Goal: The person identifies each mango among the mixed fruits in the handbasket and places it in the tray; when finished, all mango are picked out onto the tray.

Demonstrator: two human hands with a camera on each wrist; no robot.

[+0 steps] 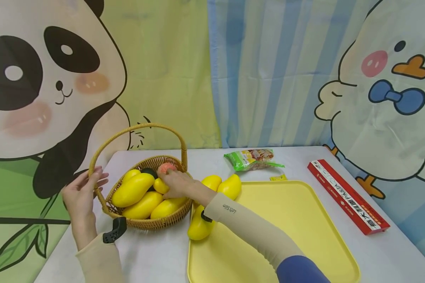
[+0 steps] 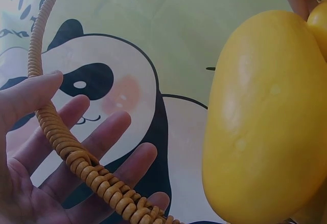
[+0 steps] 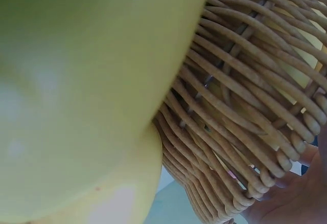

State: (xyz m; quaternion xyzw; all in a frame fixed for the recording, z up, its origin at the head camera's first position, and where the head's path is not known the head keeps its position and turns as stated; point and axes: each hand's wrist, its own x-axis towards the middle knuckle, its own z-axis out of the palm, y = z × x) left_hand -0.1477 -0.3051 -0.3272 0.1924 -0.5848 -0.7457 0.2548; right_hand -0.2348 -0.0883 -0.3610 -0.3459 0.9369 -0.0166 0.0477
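A wicker basket (image 1: 163, 223) with a tall arched handle (image 1: 146, 125) stands on the left of the table. Several yellow mangoes (image 1: 141, 204) fill it, beside a dark round thing (image 1: 148, 172) and a pinkish-red round fruit (image 1: 165, 168). My left hand (image 1: 80, 188) is at the handle's left side, thumb in front of it and loosely spread fingers behind. Over the basket's right rim reaches my right hand (image 1: 177, 184), down among the fruit. Its fingers lie by the pinkish fruit and a small yellow fruit (image 1: 160, 186); I cannot tell whether they grip either.
A yellow tray (image 1: 269, 220) lies right of the basket, with several more mangoes (image 1: 230, 186) along its left side. Behind it are a green food packet (image 1: 253, 159) and a small yellow sachet (image 1: 278, 178). A long red pasta box (image 1: 347, 196) lies on the far right.
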